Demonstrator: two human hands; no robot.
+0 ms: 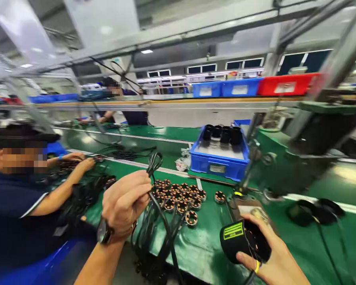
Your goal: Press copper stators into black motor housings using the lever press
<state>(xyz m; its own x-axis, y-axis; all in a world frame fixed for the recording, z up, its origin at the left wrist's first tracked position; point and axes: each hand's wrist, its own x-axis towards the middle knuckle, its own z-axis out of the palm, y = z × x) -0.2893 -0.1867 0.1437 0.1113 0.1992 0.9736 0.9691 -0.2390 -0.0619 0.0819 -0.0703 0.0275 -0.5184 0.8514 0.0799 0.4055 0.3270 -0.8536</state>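
Observation:
My left hand (pixel 126 200) is closed around a black cable (pixel 166 227), raised above the bench, with a looped bundle sticking out over the fingers. A dark watch (pixel 103 230) is on that wrist. In my right hand (pixel 273 253) is a black cylindrical housing (pixel 233 241) with a yellow-green label, tilted so its open end faces right. Copper-coloured parts and thin wires show inside it. Between the hands, several copper-wound stator rings (pixel 182 196) lie grouped on the green mat (pixel 201 241). Black cables hang over the mat's front edge below my left hand.
A blue bin (pixel 219 168) holding black cylinders stands behind the rings. A press-like machine (pixel 308 134) rises at right, near two black housings with cables (pixel 301 211). A co-worker (pixel 14 206) handles cables at left. Blue and red bins (pixel 287 85) line the overhead shelf.

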